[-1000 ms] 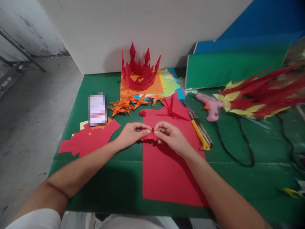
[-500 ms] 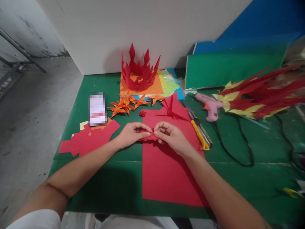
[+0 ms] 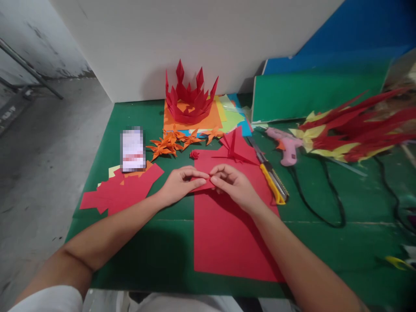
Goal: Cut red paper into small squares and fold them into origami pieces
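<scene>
Between my two hands is a small piece of red paper [image 3: 203, 185], held up over a large red sheet [image 3: 227, 242]. My left hand [image 3: 182, 184] pinches its left part between thumb and fingers. At its right edge the thumb and fingertips of my right hand [image 3: 230, 184] are closed on the same paper; the fingertips of both hands nearly meet. Fingers cover much of the piece, so its exact folds are hidden. Just beyond lie a tiny red paper rose [image 3: 194, 154] and a folded red paper shape [image 3: 235, 147].
A yellow utility knife [image 3: 273, 182] and a pink glue gun [image 3: 284, 145] with a black cord lie to the right. Orange paper flowers [image 3: 165, 145], a red paper crown [image 3: 190, 108] and a blurred-out phone [image 3: 132, 148] stand or lie farther back. Red scraps [image 3: 120, 193] are at left.
My right fingers have shifted slightly on the red paper, and a little more of its lower face shows. Everything else stays in place.
</scene>
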{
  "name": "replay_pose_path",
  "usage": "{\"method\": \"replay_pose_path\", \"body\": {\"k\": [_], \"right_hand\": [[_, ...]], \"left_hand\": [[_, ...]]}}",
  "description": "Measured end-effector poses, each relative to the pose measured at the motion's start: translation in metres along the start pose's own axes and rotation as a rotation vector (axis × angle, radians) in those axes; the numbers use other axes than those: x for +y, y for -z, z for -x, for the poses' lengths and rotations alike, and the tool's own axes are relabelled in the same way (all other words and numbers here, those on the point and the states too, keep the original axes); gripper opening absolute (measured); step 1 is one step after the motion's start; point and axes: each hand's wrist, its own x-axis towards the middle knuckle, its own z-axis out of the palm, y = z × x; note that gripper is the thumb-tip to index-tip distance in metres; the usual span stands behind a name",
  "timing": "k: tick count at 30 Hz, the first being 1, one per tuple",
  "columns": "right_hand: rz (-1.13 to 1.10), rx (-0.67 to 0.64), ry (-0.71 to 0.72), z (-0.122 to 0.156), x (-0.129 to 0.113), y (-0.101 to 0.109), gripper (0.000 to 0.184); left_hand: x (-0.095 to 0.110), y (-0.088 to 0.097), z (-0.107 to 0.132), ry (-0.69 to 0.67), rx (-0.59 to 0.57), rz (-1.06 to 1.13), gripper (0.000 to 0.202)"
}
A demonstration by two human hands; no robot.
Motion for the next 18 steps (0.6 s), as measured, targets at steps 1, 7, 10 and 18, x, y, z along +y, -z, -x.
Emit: {"method": "replay_pose_path", "body": {"k": [1,7,10,18], "right_hand": [[0.007,-0.004,0.004,0.0000,0.0005,0.0002,0.031],[-0.017,0.000,0.026,-0.0003,0.0027,0.0010,0.032],[-0.029,0.003,0.003,0.0001,0.0011,0.0014,0.032],[0.034,0.022,0.036,0.0006,0.0014,0.0007,0.027]], "left_hand": [[-0.0001,0.0002,-0.0002,-0.001,-0.007,0.001,0.018],[0.0007,-0.0002,-0.0006,0.056,-0.003,0.040,0.019],[0.0032,-0.0011,0.0003,0.110,-0.025,0.100,0.025],[0.0019,-0.0050,0.0009,0.126,-0.007,0.211,0.050]]}}
